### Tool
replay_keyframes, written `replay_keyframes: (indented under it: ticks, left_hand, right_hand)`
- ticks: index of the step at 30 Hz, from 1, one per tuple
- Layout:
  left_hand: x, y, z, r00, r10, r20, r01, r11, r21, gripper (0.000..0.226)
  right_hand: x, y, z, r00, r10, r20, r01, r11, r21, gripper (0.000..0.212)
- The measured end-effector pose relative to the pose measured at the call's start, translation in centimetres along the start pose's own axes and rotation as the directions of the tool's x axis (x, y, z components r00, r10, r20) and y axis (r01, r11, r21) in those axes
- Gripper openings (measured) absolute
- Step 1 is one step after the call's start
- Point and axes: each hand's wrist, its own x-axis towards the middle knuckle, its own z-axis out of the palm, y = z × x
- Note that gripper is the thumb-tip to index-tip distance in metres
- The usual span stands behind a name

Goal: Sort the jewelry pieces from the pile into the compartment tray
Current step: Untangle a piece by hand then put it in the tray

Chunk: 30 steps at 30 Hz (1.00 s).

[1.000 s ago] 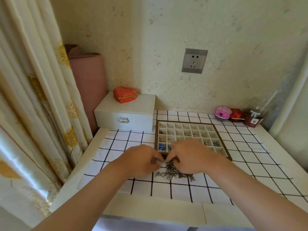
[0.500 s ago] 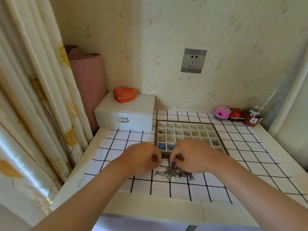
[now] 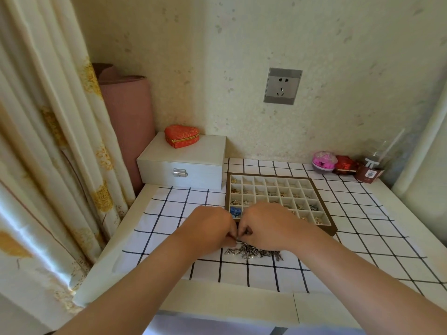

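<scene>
Jewelry pile point(image 3: 254, 252): tangled silver bits on the checked cloth point(image 3: 362, 226), long axis left-right. It sits just on the near side of the compartment tray point(image 3: 268, 176); whether it touches the front edge is hidden by the hands.

Both hands are over the pile's far left end, knuckles up, fingertips meeting in the middle.
- Left hand point(image 3: 208, 228): fingers curled in, tips pinched.
- Right hand point(image 3: 268, 226): same, curled, tips against the left's.
- Between them is a small silver jewelry piece point(image 3: 238, 239), which both appear to pinch. Too small to tell what kind it is, or whether it's linked into the pile.

Best guess at the step: teasing one piece free.

Relation that matters for the drop: the tray lies straight beyond the hands, offset right. The right hand is nearer and overlaps the tray's front-left cells in this view. Several cells hold small items, including blue pieces point(image 3: 235, 211) at front left.

Risk: a hooked chain could drag more of the pile along on the lift.

Further out:
- White jewelry box point(image 3: 183, 163) left of the tray, with a red heart-shaped case point(image 3: 182, 136) on top.
- Wall socket point(image 3: 282, 85) above.
- Curtain point(image 3: 48, 141) at far left.
</scene>
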Motion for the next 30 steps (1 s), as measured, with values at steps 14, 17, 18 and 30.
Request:
replay_keyframes:
  ticks: [14, 17, 18, 30]
  left_hand:
    - [1.2, -0.9, -2.3, 0.948, -0.31, -0.07, 0.156, 0.646, -0.747, 0.015]
    - [1.8, -1.0, -3.1, 0.926, -0.355, -0.128, 0.113, 0.584, -0.804, 0.014]
    - [2.1, -1.1, -3.3, 0.918, -0.369, -0.144, 0.102, 0.57, -0.815, 0.014]
    - [4.6, -3.2, -2.9, 0.892, -0.421, -0.166, 0.181, 0.669, -0.721, 0.014]
  right_hand:
    - [0.4, 1.7, -2.3, 0.954, 0.299, 0.005, -0.194, 0.608, 0.77, 0.01]
    - [0.8, 1.9, -2.6, 0.937, 0.349, -0.018, -0.158, 0.467, 0.87, 0.006]
    - [0.9, 2.0, -2.7, 0.932, 0.363, -0.023, -0.148, 0.438, 0.887, 0.007]
    - [4.7, 4.6, -2.5, 0.906, 0.409, -0.109, -0.15, 0.551, 0.821, 0.01]
